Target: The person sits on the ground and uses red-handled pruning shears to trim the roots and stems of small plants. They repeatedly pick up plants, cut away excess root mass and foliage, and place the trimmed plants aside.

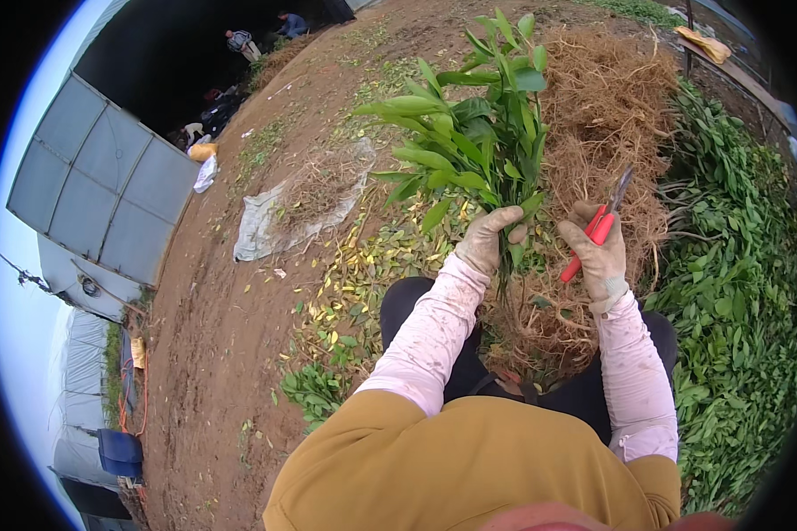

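Note:
My left hand (488, 240), in a soiled glove, is closed around the stems of a bunch of leafy green seedlings (471, 133). The leaves fan out up and to the left, and thin stems hang below the fist. In my gloved right hand (598, 255) are pruning shears with red handles (596, 237). Their metal blades (619, 186) point up and away from me, apart from the bunch. Tangled brown roots (538, 332) lie between my knees, below both hands. Beyond my right hand rises a long heap of bare-root plants, its roots (604, 99) facing my side.
Leafy tops of plants (737, 312) are piled along my right. Yellow and green fallen leaves (352, 279) litter the soil to the left, near a pale plastic sheet (265, 222) bearing dry roots. Two people (241, 44) are by a dark doorway, far off beside a grey metal door (99, 179).

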{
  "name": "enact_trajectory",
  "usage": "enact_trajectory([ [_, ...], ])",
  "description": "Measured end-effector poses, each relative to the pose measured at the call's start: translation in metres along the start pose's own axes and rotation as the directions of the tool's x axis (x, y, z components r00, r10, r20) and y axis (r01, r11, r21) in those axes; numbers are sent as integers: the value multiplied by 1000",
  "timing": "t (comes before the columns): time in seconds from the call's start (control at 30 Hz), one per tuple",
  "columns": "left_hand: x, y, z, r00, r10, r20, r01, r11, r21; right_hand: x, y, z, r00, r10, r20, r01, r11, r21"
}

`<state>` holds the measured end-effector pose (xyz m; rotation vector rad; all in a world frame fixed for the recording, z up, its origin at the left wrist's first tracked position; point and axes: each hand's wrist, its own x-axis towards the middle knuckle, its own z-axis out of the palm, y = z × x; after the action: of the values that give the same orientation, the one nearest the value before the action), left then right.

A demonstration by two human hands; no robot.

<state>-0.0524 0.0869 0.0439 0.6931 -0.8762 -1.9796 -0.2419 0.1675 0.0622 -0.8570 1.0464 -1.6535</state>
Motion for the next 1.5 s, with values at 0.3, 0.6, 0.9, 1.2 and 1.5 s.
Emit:
enact_trajectory([
  [0.3,44,-20,83,925,58,376,-269,798,539,56,0,-61,958,-275,82,193,831,522],
  [0.6,44,-17,31,851,-62,522,-115,947,299,38,-19,-32,958,-276,-77,287,927,241],
  [0.9,11,39,86,908,71,414,-266,860,435,13,22,5,918,-222,329,222,974,37],
  [1.2,-33,43,67,944,252,211,-296,932,209,-23,26,32,898,-59,435,-238,767,596],
  [1.5,-45,41,-94,974,218,54,-204,960,-193,-38,-40,16,883,-162,441,431,651,-624],
])
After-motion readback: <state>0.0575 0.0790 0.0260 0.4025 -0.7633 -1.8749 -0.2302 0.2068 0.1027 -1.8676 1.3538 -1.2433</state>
